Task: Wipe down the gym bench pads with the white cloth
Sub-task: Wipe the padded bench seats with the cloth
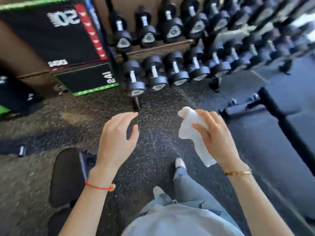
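My right hand [215, 138] grips a crumpled white cloth [190, 126] in front of me, over the speckled rubber floor. The cloth hangs down past my palm. My left hand [117, 140] hovers beside it with fingers spread and holds nothing. A black bench pad [66, 176] lies low at the left, under my left forearm. Another dark bench with a black frame [279, 120] runs along the right side. Neither hand touches a pad.
A two-tier rack of black dumbbells [170, 72] lines the far wall. Black plyo boxes with green edges [81, 79] stand at the back left. My legs and shoes [179, 163] are below, on the floor between the benches. The picture is blurred.
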Demonstrator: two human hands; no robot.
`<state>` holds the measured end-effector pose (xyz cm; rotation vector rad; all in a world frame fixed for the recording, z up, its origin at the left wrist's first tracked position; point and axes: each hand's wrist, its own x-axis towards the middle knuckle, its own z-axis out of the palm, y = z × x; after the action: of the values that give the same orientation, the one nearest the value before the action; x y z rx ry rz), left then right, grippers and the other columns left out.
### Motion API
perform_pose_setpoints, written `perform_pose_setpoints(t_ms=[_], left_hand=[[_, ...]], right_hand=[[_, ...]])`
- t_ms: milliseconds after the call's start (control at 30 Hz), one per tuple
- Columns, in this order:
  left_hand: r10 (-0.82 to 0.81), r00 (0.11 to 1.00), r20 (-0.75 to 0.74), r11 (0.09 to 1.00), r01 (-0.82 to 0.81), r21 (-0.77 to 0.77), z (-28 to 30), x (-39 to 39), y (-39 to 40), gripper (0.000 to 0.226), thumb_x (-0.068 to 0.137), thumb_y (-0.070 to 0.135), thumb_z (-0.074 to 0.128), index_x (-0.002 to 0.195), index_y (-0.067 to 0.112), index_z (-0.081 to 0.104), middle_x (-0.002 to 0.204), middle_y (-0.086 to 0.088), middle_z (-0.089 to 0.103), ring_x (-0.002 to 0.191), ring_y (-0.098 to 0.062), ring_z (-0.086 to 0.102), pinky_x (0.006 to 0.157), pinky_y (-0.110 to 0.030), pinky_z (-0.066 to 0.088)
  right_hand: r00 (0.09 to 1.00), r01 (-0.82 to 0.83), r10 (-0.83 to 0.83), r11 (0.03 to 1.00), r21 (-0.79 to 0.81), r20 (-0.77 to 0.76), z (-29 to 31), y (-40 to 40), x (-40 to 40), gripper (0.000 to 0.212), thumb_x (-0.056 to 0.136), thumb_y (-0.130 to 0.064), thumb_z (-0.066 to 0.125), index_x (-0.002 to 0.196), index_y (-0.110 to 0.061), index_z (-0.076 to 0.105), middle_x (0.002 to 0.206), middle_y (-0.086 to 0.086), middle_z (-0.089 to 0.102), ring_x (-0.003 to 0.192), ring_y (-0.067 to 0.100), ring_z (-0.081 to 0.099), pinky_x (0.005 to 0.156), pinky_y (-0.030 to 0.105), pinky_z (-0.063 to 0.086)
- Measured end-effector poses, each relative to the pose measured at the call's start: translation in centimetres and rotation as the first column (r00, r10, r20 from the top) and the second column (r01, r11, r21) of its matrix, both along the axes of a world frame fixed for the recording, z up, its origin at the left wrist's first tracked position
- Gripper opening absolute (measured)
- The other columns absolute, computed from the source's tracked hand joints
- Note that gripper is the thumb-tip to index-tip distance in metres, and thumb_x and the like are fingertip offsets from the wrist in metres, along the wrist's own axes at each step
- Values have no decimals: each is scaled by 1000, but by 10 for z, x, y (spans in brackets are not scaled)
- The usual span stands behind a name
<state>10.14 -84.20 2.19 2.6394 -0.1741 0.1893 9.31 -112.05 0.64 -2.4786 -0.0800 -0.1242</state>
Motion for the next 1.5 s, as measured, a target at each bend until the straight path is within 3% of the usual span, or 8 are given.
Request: perform_pose_setpoints(t_ms=[367, 600, 733, 1000, 1233, 1500], left_hand=[[-466, 885, 14, 885, 466, -23, -14, 84, -187, 35, 92, 19, 60, 127, 18, 63, 127, 2, 65, 121, -17, 58, 108, -40, 45], [-610, 790, 56, 788, 613, -59, -12, 148, -340, 35, 93, 18, 60, 127, 18, 62, 125, 4, 65, 119, -13, 58, 106, -39, 45], [-654, 754, 61, 750, 657, -75, -10, 188, -416, 35, 93, 18, 60, 127, 18, 62, 125, 4, 65, 118, -13, 58, 105, -39, 47], [-747, 665, 23, 663, 747, -53, -24, 283, -527, 33, 93, 16, 60, 126, 17, 63, 122, 2, 65, 117, -15, 59, 104, -43, 47], [-833, 553, 20, 552, 833, -21, -29, 398, -622, 33, 92, 16, 60, 125, 16, 63, 121, 2, 65, 116, -15, 59, 104, -38, 47], [-910, 412, 40, 412, 911, -8, -33, 507, -731, 31, 90, 11, 63, 121, 12, 66, 118, -2, 67, 111, -19, 62, 100, -38, 49]], right_hand=[[896, 443, -441, 896, -26, 54, -13, -152, -42, 35, 99, -25, 55, 133, -17, 53, 111, 4, 56, 102, 24, 51, 83, 38, 45], [816, 577, -576, 816, -36, 36, -6, -277, -19, 43, 97, -38, 45, 133, -16, 54, 111, 3, 56, 103, 24, 51, 85, 36, 44], [796, 605, -606, 795, -43, 8, -2, -341, 11, 42, 98, -37, 45, 134, -16, 54, 112, 4, 55, 106, 24, 50, 87, 42, 46], [739, 672, -674, 738, -61, -13, -13, -430, 91, 46, 97, -39, 41, 133, -12, 56, 109, 6, 57, 102, 25, 51, 88, 39, 44], [646, 762, -763, 645, -52, -5, -26, -496, 185, 48, 97, -42, 38, 132, -14, 56, 106, 5, 57, 98, 24, 51, 86, 34, 42], [516, 856, -856, 516, 13, 2, -37, -570, 273, 40, 97, -34, 50, 130, -13, 58, 105, 7, 58, 97, 27, 52, 87, 39, 44]])
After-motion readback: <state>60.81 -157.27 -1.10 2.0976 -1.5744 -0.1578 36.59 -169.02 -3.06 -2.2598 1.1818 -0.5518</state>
